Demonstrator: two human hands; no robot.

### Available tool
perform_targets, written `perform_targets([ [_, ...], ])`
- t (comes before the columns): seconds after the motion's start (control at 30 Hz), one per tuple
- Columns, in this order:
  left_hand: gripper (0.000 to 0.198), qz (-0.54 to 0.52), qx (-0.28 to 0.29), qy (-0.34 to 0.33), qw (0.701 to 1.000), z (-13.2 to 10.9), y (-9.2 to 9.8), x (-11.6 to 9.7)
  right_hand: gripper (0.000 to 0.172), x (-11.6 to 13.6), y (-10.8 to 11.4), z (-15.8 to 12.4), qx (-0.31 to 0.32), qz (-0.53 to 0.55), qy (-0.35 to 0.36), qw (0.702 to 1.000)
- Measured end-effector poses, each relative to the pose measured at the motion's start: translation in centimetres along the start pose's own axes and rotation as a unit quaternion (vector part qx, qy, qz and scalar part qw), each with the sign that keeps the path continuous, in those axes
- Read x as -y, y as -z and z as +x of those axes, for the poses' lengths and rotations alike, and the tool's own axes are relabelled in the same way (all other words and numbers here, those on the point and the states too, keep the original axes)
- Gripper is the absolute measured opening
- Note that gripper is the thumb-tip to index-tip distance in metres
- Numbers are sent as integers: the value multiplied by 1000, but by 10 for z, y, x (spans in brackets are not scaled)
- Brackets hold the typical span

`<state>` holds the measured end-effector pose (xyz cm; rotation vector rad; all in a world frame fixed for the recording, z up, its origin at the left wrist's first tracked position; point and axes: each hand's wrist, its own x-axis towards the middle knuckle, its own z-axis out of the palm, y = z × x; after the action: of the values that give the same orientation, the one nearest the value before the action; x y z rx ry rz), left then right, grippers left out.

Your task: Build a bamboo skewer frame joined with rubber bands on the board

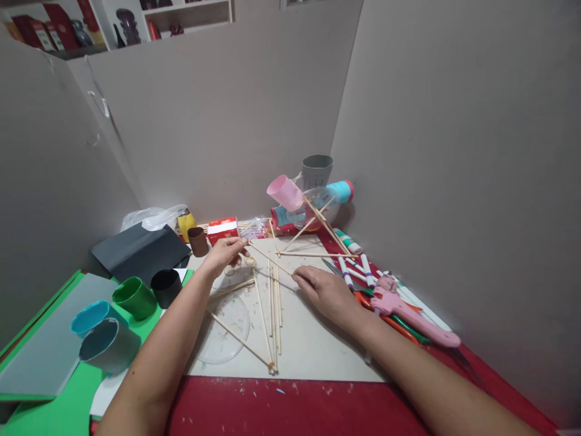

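Cream board (pixel 313 345), two hands, one stick (pixel 270 259)

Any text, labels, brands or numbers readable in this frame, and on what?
None can be read.
Red and white box: has print, too blurred.
Grey cup at the back: faint marks, illegible.
Red boxes on the shelf: labels too small.
Blue and red bottle: no print legible.

A: What sort of place is this?

B: A hobby craft corner indoors. The table (pixel 318 351) sits between plain partition walls (pixel 218 121).

A: What shows it?

B: Wooden sticks (pixel 272 303), paper tubes (pixel 134 297), markers (pixel 356 269), a glue gun (pixel 411 318), card sheets (pixel 140 251). A shelf (pixel 86 27) of boxes stands behind.
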<state>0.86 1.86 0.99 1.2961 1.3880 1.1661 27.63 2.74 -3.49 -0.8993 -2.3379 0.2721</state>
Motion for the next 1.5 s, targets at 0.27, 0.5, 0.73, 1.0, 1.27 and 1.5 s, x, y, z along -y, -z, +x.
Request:
perform_targets([
  [0.27,36,-5,-1,6,1000,-2,-4,-5,23,0,0,1,-27,-5,7,1000],
  [0.5,32,-20,-74,14,997,1,-2,-5,19,21,12,-4,-192,14,47,980],
  [0.73,34,-39,-116,-17,992,1,-2,-9,20,53,-9,-18,139,0,146,979],
  [1.0,28,-102,-114,-8,988,-3,-2,-17,19,61,-18,-15,213,-85,119,966],
  [1.27,22,-169,-105,30,979,0,1,-15,9,72,-18,-17,206,-133,59,968],
  [1.5,18,-201,-111,40,972,0,-1,-16,19,87,-16,-20,227,-191,11,955],
])
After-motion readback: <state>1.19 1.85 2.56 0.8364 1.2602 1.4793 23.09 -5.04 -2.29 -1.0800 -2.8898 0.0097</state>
